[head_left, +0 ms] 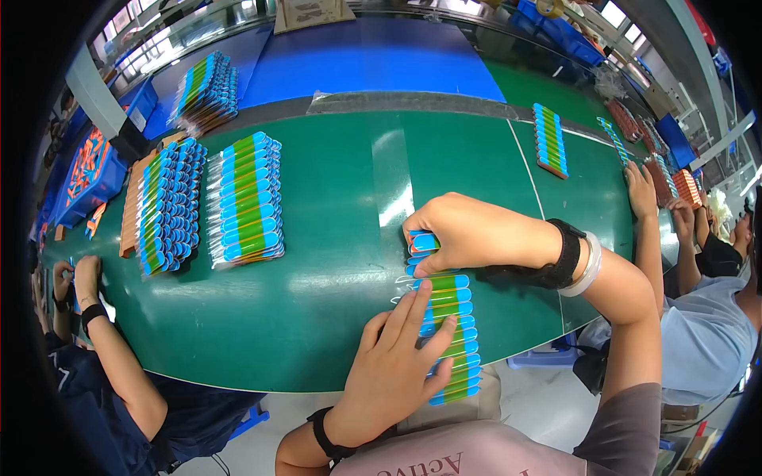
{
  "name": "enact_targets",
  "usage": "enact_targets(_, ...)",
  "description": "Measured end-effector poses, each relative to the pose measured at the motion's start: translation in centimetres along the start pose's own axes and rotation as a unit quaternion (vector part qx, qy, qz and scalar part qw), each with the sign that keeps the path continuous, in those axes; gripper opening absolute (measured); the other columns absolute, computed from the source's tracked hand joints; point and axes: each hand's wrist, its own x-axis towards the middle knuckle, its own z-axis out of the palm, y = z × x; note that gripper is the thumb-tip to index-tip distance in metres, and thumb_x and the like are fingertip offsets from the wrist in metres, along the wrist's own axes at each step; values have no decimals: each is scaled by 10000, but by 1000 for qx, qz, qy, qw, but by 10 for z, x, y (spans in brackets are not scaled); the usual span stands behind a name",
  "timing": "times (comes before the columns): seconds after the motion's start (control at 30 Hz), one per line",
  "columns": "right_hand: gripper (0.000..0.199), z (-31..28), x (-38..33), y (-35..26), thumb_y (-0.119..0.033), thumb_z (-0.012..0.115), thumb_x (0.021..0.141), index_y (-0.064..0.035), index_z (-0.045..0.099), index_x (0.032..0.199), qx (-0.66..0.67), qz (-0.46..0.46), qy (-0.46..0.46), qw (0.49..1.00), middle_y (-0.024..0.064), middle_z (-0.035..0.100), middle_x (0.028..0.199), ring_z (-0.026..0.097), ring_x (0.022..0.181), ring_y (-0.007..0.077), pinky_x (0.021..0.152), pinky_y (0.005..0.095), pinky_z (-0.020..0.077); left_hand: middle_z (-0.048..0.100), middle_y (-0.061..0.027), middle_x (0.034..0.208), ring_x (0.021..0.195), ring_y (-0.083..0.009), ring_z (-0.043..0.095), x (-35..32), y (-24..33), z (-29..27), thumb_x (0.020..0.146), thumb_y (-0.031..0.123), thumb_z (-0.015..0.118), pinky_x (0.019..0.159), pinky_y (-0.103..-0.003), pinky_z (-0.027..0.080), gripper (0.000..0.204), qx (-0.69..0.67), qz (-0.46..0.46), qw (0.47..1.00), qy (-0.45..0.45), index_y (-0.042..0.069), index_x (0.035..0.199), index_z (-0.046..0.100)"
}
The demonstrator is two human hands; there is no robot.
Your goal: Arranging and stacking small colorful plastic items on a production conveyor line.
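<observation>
Step in hand, by the look of it: squaring up a row of packs point(449, 333), blue-green-orange sleeves in clear wrap, lying lower centre of frame on the green bench point(333, 206). Row looked mostly lined up; far end prob. the part being fixed.

Left hand point(394, 366), lower centre: palm down, fingers point(438, 332) spread flat over near half of row, pressing, not gripping anything. Wrist w/ black band came up from bottom edge.

Right hand point(464, 234), centre-right: curled over far end of row, fingers bent, closed round the top packs; can't tell how many it had hold of. Forearm came in from the right, black strap + pale bangle at wrist.

Next move likely calls for light even push from both ends, keeping packs flat so wrap doesn't slide or fan out.

Other stacks point(242, 198) of same packs at left of frame, well apart. A co-worker's hand point(641, 190) at right.
</observation>
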Motion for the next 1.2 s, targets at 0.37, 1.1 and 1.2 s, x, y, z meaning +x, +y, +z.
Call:
enact_targets(0.37,231,-74,-2,-3,4,703,838,-46,521,970,176,10,-7,984,-37,573,861,549,848,49,725,240,469,400,-215,1509,1340,-320,440,-1,0,-3,798,287,719,993,-423,372,448,-7,-8,1000,-1,136,1217,666)
enact_targets(1.1,173,-58,32,80,-37,586,813,-74,639,973,-207,21,412,887,183,696,900,668,882,384,755,477,524,414,-211,1497,1324,-289,450,-3,10,-21,823,288,689,1003,-455,384,754,-12,-12,999,-49,12,1463,401)
enact_targets(1.2,195,-109,-41,143,-69,634,786,-60,728,956,-279,178,441,834,191,708,920,676,910,376,823,456,538,422,-213,1493,1305,-260,454,3,18,-32,840,393,667,1015,-418,355,808,116,22,987,-111,-77,1439,396)
